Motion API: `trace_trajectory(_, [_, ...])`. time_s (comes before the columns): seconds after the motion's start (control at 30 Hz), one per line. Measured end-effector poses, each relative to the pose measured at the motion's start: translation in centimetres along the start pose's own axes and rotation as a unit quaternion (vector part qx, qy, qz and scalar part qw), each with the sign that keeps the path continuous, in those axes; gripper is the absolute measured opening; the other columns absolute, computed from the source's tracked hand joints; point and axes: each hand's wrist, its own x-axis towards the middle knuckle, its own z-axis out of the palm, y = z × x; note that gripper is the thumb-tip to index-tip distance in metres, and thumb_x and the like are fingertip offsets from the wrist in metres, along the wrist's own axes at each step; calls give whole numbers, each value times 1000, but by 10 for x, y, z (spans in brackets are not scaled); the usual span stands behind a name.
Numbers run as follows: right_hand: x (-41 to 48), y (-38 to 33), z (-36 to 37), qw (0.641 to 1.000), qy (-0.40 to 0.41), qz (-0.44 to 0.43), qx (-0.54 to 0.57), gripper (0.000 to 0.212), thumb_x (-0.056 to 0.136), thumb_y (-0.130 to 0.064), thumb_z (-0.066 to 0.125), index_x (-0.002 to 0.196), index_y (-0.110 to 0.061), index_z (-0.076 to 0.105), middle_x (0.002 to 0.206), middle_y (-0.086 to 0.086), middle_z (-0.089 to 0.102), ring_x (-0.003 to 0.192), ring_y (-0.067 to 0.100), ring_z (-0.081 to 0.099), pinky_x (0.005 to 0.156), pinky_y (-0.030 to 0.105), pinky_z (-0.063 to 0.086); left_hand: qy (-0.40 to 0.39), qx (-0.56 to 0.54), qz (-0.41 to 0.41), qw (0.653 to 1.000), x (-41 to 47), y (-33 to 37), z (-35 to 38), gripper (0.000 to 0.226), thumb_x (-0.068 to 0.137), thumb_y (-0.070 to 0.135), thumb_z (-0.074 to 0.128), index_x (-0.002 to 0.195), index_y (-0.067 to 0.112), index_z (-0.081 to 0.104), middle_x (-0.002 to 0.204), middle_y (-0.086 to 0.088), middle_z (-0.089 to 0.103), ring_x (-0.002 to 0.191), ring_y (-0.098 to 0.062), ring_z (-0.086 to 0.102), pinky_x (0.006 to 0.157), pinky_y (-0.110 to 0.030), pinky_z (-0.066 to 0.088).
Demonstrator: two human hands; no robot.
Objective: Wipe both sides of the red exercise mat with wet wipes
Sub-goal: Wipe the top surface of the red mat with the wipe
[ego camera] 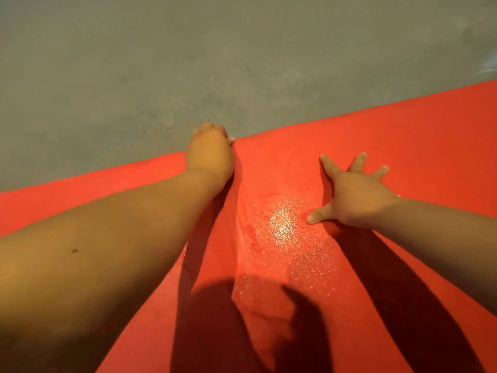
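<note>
The red exercise mat (376,146) lies flat on the floor and fills the lower half of the view. A wet, glistening patch (282,227) shows on it between my hands. My left hand (209,152) sits at the mat's far edge with its fingers curled. A small white bit of wet wipe (230,141) peeks out beside its knuckles, and the rest of the wipe is hidden under the hand. My right hand (355,195) lies flat on the mat with fingers spread wide, holding nothing.
Bare grey concrete floor (188,63) stretches beyond the mat's far edge. A pale, blurred object (488,67) shows at the right border of the view. Dark shadows of my arms and head fall across the near part of the mat.
</note>
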Motion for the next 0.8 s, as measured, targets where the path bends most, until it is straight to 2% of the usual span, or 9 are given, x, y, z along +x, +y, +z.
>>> trace_trajectory(0.1, [0, 0, -1, 1000, -5, -1, 6, 134, 46, -66, 81, 143, -51, -9, 153, 18, -25, 135, 58, -13, 91, 79, 23, -27, -4, 85, 996, -9, 35, 10, 26, 99, 25, 48, 105, 4, 61, 113, -17, 59, 107, -35, 52, 83, -39, 36])
trace_trajectory(0.3, [2, 0, 1, 1000, -6, -2, 9, 133, 45, -67, 80, 142, -52, -10, 153, 17, -26, 135, 57, -15, 90, 81, 21, 40, 36, -34, 998, -18, -48, -17, 29, 99, 26, 49, 100, 0, 62, 109, -25, 58, 103, -40, 52, 85, -42, 34])
trace_trajectory(0.4, [2, 2, 1, 1000, -6, -12, 15, 133, 46, -67, 81, 142, -51, -9, 153, 17, -27, 134, 58, -16, 89, 81, 21, 31, -13, -28, 999, -16, -39, -9, 27, 98, 24, 51, 96, -1, 62, 104, -25, 59, 99, -39, 52, 83, -40, 32])
trace_trajectory(0.47, [1, 2, 0, 1000, -7, -16, 12, 133, 47, -66, 80, 143, -50, -10, 152, 18, -27, 134, 58, -16, 88, 81, 20, 8, -37, 46, 998, -27, -10, 5, 25, 97, 23, 53, 91, 0, 63, 98, -23, 60, 95, -38, 53, 81, -38, 32])
trace_trajectory(0.53, [2, 2, -1, 1000, -11, -20, 7, 134, 48, -67, 80, 143, -49, -12, 151, 20, -28, 132, 60, -17, 89, 82, 20, -31, -54, 164, 984, -67, 23, 16, 21, 95, 22, 57, 85, 4, 63, 88, -18, 58, 87, -36, 55, 77, -35, 32])
trace_trajectory(0.6, [3, 3, -3, 999, -11, -32, -14, 135, 49, -72, 76, 144, -44, -16, 148, 30, -26, 129, 63, -18, 96, 80, 15, -96, -80, 256, 959, -116, 34, 14, 21, 95, 25, 56, 83, 9, 63, 83, -10, 56, 81, -30, 54, 74, -33, 35])
trace_trajectory(0.7, [0, 2, -5, 996, -9, -58, -63, 132, 60, -74, 68, 148, -28, -19, 144, 44, -13, 132, 59, -19, 104, 73, 3, -161, -89, 360, 915, -153, 12, 2, 29, 97, 32, 48, 82, 12, 62, 81, -4, 55, 76, -25, 53, 69, -36, 43])
trace_trajectory(0.73, [-2, 2, -7, 995, -9, -59, -76, 130, 62, -74, 66, 148, -26, -20, 144, 44, -12, 132, 58, -19, 105, 72, 2, -156, -66, 384, 908, -147, 3, 0, 29, 97, 32, 47, 82, 12, 62, 80, -4, 56, 75, -26, 54, 68, -35, 43])
trace_trajectory(0.8, [-7, 3, -10, 994, -20, -58, -93, 129, 64, -73, 66, 147, -28, -21, 145, 42, -14, 132, 58, -18, 107, 70, 2, -101, -18, 373, 922, -110, -3, 0, 29, 97, 33, 47, 86, 11, 62, 84, -7, 57, 80, -29, 57, 69, -35, 43])
